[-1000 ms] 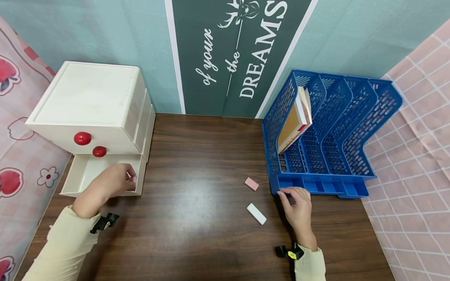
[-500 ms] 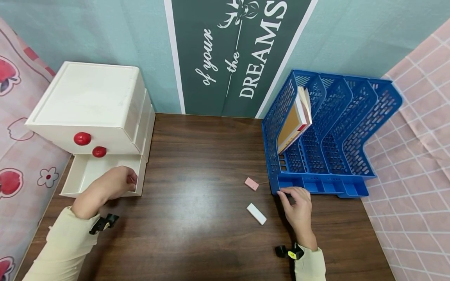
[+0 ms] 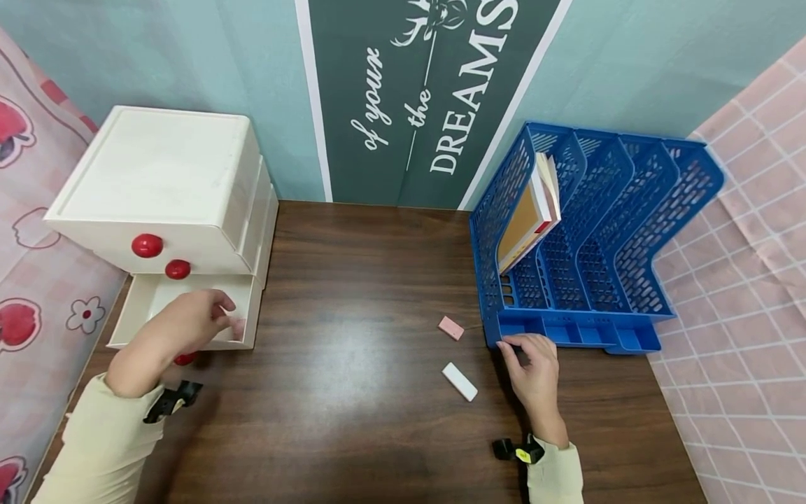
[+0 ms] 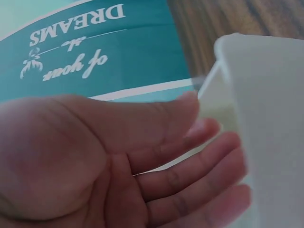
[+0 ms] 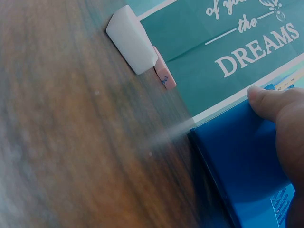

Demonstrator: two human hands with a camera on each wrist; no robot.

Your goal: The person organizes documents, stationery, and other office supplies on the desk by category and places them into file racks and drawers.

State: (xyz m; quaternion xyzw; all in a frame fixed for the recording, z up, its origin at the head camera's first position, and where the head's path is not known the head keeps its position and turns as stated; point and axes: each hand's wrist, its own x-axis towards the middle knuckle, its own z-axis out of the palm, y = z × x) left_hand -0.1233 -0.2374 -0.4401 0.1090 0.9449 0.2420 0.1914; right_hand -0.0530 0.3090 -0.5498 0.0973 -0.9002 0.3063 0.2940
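My left hand [image 3: 189,318] hovers over the pulled-out bottom drawer [image 3: 141,308] of the white drawer cabinet [image 3: 154,168]. Its fingers are loosely spread near the drawer's right side, and nothing shows between thumb and fingers in the left wrist view [image 4: 180,180]. Below the hand a red knob [image 3: 185,358] peeks out at the drawer front. At the front left corner of the blue file rack [image 3: 576,245], my right hand [image 3: 534,371] pinches the rim, thumb on the blue edge [image 5: 237,142]. The other fingertips are hidden in the right wrist view.
A pink eraser [image 3: 450,327] and a white eraser [image 3: 460,381] lie on the brown table [image 3: 352,434], left of the right hand. Books [image 3: 532,213] stand in the rack's leftmost slot. Two red knobs [image 3: 147,246] project from the upper drawers. A pink tiled sheet hangs on the right.
My left hand has shifted slightly left and up, its fingers loosening apart, and the red knob below it has come into view. The right hand has stayed at the rack's corner.
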